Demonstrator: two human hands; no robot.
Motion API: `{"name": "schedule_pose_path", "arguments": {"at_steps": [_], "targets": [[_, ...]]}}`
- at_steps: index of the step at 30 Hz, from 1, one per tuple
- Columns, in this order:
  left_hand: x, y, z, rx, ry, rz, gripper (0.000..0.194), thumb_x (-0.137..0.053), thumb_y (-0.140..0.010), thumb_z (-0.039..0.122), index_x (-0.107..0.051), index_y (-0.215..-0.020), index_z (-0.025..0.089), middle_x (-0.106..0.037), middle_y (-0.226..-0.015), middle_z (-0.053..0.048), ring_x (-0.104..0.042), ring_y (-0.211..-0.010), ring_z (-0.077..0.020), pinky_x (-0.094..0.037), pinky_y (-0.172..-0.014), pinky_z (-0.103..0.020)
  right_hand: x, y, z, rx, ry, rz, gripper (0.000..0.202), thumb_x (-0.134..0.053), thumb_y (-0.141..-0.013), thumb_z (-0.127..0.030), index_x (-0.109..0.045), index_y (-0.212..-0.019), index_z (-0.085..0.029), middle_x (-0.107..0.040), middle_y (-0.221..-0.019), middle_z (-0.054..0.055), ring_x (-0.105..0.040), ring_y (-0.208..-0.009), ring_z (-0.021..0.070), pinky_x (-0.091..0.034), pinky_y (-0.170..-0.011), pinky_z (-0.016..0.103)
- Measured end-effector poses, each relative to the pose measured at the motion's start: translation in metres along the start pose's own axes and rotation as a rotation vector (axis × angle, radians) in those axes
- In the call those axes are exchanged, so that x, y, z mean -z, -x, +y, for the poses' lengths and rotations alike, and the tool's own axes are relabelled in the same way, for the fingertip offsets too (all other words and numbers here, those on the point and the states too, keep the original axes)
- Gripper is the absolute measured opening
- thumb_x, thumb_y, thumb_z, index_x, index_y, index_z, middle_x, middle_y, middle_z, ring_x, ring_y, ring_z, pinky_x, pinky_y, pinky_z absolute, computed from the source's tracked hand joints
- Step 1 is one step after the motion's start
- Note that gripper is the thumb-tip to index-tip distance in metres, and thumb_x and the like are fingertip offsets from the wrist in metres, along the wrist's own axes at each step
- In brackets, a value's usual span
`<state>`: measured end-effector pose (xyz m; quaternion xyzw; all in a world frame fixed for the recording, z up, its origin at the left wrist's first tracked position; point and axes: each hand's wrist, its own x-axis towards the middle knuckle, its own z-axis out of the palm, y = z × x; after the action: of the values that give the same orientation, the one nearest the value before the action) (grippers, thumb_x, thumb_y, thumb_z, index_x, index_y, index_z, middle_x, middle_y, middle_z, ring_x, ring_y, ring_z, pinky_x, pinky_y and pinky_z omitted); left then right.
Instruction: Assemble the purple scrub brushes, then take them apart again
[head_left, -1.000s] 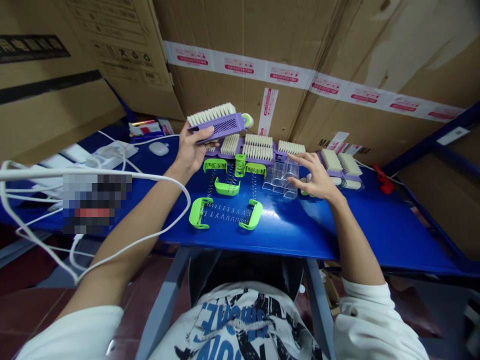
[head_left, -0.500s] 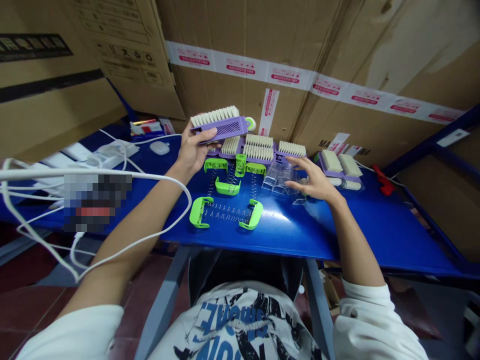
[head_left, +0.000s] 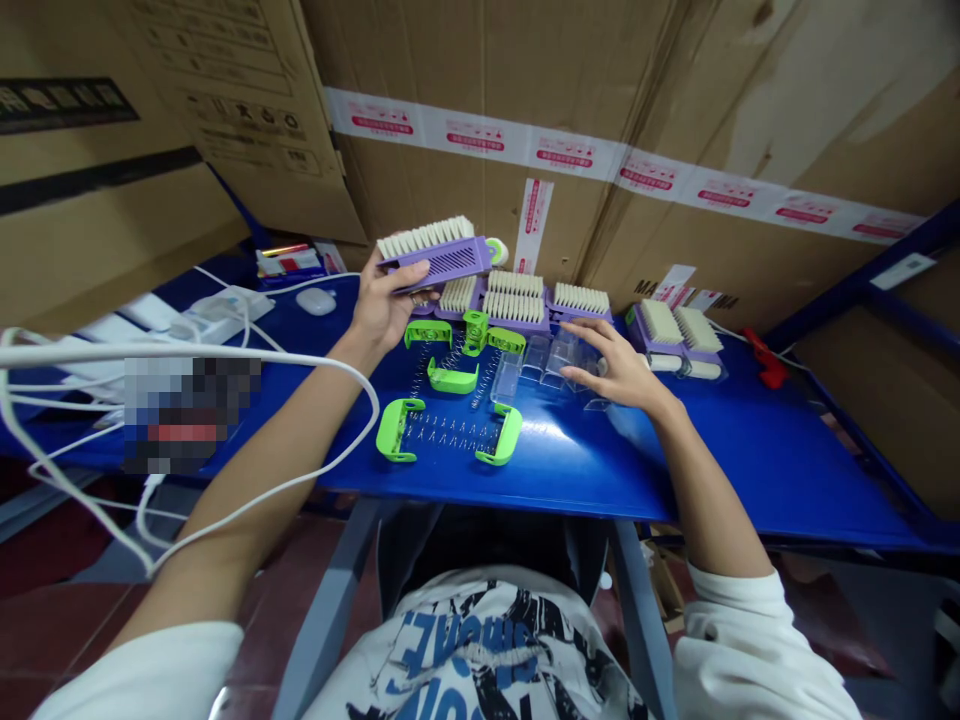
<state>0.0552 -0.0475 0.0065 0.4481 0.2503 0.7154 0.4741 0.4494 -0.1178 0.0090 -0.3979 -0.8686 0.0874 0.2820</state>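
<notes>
My left hand (head_left: 382, 300) grips a purple brush (head_left: 450, 262) with cream bristles and a green-and-white end, lifted above the table. My right hand (head_left: 619, 370) has its fingers apart over several clear plastic pieces (head_left: 559, 358), its fingertips at them. Left of these pieces lie green clips joined by thin metal springs; one clip pair (head_left: 510, 435) is nearest the table's front edge. Behind the clips sits a row of purple brushes (head_left: 515, 300), bristles up.
Two more cream-bristled brushes (head_left: 679, 325) and a red object (head_left: 765, 358) are at the right. White cables, a power strip (head_left: 221, 315) and a white mouse (head_left: 316, 300) lie left. Tall cardboard (head_left: 465, 60) stands behind the blue table (head_left: 750, 450).
My right hand has moved slightly left and down. Clear pieces have spread leftward, one now beside the green clips, and the springs there have shifted. My left hand still holds the brush.
</notes>
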Motion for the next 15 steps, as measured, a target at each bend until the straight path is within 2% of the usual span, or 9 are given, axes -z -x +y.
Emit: {"name": "schedule_pose_path", "arguments": {"at_steps": [2, 5, 8, 10, 13, 15], "targets": [[-0.004, 0.003, 0.003, 0.002, 0.001, -0.007, 0.066, -0.104, -0.067, 0.032, -0.069, -0.123, 0.029, -0.077, -0.107, -0.003, -0.075, -0.087, -0.0200, -0.061, -0.068, -0.030, -0.002, -0.002, -0.008, 0.024, -0.005, 0.137, 0.075, -0.074, -0.103, -0.072, -0.060, -0.167, -0.036, -0.061, -0.159, 0.016, -0.061, -0.153, 0.0408, -0.051, -0.131, 0.072], [-0.018, 0.017, 0.007, -0.010, -0.022, -0.098, 0.063, -0.104, -0.070, 0.037, -0.069, -0.122, 0.027, -0.078, -0.114, -0.005, -0.077, -0.094, -0.0217, -0.065, -0.070, -0.029, -0.010, -0.007, -0.030, 0.127, -0.057, 0.343, 0.072, -0.074, -0.106, -0.063, -0.053, -0.171, -0.041, -0.060, -0.161, 0.014, -0.062, -0.151, 0.0371, -0.063, -0.121, 0.064], [-0.037, 0.041, 0.008, -0.041, -0.084, -0.244, 0.066, -0.108, -0.068, 0.040, -0.072, -0.123, 0.026, -0.077, -0.117, -0.005, -0.077, -0.100, -0.0225, -0.067, -0.074, -0.028, -0.023, -0.013, -0.058, 0.262, -0.099, 0.430, 0.084, -0.078, -0.105, -0.060, -0.041, -0.178, -0.043, -0.056, -0.170, 0.013, -0.059, -0.156, 0.0375, -0.062, -0.122, 0.062], [-0.048, 0.059, 0.008, -0.021, -0.128, -0.350, 0.070, -0.109, -0.070, 0.044, -0.074, -0.127, 0.026, -0.077, -0.116, -0.006, -0.077, -0.103, -0.0237, -0.069, -0.078, -0.030, -0.026, -0.014, -0.073, 0.311, -0.120, 0.466, 0.076, -0.074, -0.108, -0.057, -0.045, -0.176, -0.041, -0.060, -0.169, 0.012, -0.060, -0.156, 0.0367, -0.057, -0.128, 0.063], [-0.063, 0.078, 0.011, 0.021, -0.249, -0.489, 0.069, -0.099, -0.085, 0.060, -0.071, -0.137, 0.025, -0.079, -0.121, -0.011, -0.080, -0.109, -0.0302, -0.073, -0.084, -0.041, -0.005, -0.009, -0.091, 0.273, -0.220, 0.547, 0.050, -0.071, -0.111, -0.053, -0.065, -0.158, -0.038, -0.071, -0.157, 0.010, -0.069, -0.147, 0.0333, -0.063, -0.119, 0.058], [-0.074, 0.087, 0.019, -0.146, -0.438, -0.468, 0.076, -0.097, -0.087, 0.066, -0.068, -0.144, 0.025, -0.077, -0.134, -0.015, -0.078, -0.122, -0.0346, -0.072, -0.098, -0.049, 0.025, -0.002, -0.104, 0.189, -0.243, 0.565, 0.044, -0.079, -0.105, -0.057, -0.073, -0.143, -0.034, -0.077, -0.146, 0.008, -0.076, -0.134, 0.0309, -0.069, -0.104, 0.048]]}}
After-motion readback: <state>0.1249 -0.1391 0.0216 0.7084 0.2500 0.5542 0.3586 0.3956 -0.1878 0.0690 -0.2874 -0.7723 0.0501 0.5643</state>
